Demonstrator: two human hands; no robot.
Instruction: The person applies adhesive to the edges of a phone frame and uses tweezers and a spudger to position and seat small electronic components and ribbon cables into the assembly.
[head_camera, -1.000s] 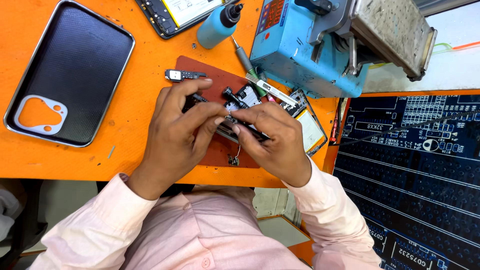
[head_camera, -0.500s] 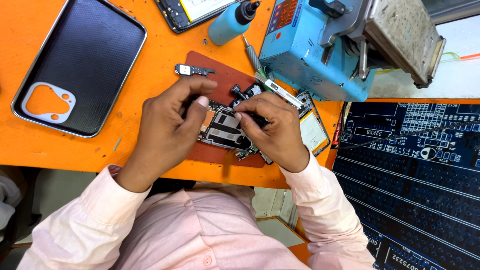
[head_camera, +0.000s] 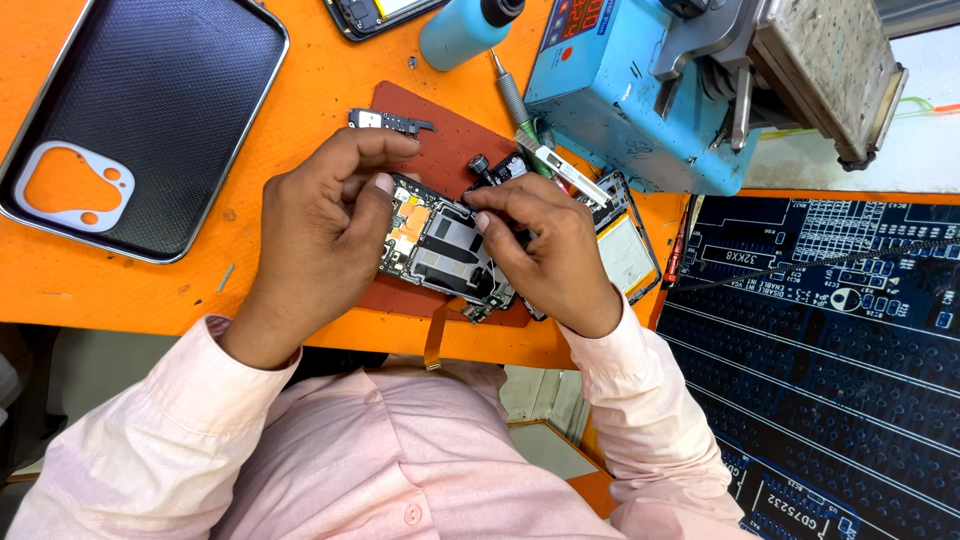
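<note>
Left hand: the left hand grips the left edge of a small dark circuit board with copper-coloured patches and metal shields, thumb and fingers closed on it.
Right hand: the right hand pinches the board's upper right corner, fingertips pressed together on it.
Board position: held between both hands just above the reddish-brown rubber work mat, near the front edge of the orange worktop.
Flex cable: an orange ribbon cable hangs from the board's lower edge over the worktop's rim.
Step in hand: judged as inspection or turning of the freed board, both hands steadying it.
Next move: it seems to call for a light, even grip at the edges, keeping the hanging ribbon from snagging.
Surroundings: a black textured tray with a metal rim lies well to the left; a light-blue bottle with a black cap and a blue machine with a grey plate stand behind the mat; a phone frame with a pale battery lies just beside the right hand.
Change from earlier frame: half a second ago the fingers covered more of the board; now its face shows plainly between the hands.
</note>
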